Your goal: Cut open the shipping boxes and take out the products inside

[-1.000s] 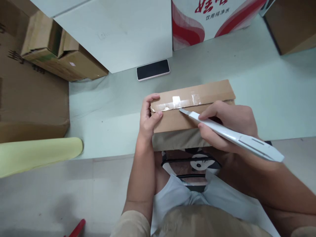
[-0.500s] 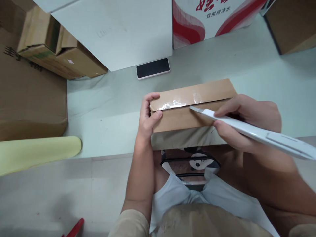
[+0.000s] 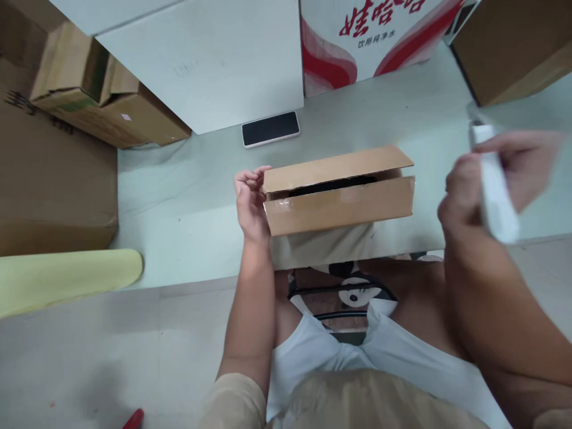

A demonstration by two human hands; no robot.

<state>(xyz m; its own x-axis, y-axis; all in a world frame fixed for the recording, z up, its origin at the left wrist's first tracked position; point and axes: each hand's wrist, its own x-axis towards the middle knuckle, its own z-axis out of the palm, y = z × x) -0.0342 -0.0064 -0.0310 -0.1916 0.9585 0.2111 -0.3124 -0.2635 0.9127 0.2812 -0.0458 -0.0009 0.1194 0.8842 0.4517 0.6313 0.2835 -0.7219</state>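
Note:
A long brown cardboard box (image 3: 339,205) lies on the pale green table (image 3: 187,202) in front of me. Its two top flaps stand slightly apart, with a dark gap between them. My left hand (image 3: 251,202) grips the box's left end, fingers curled over the far flap's corner. My right hand (image 3: 487,179), blurred by motion, is raised to the right of the box. It is closed round a white utility knife (image 3: 494,190), held clear of the box.
A black phone (image 3: 270,128) lies beyond the box. A white carton (image 3: 201,65) and a red-and-white printed carton (image 3: 370,36) stand behind. Brown boxes (image 3: 102,101) are stacked at the left, another (image 3: 513,47) at the far right. A yellow roll (image 3: 67,280) lies at the left edge.
The knife ran rightward along the taped seam and has now left the box. My right hand swung up and to the right. The flaps have parted. My left hand stayed on the left end.

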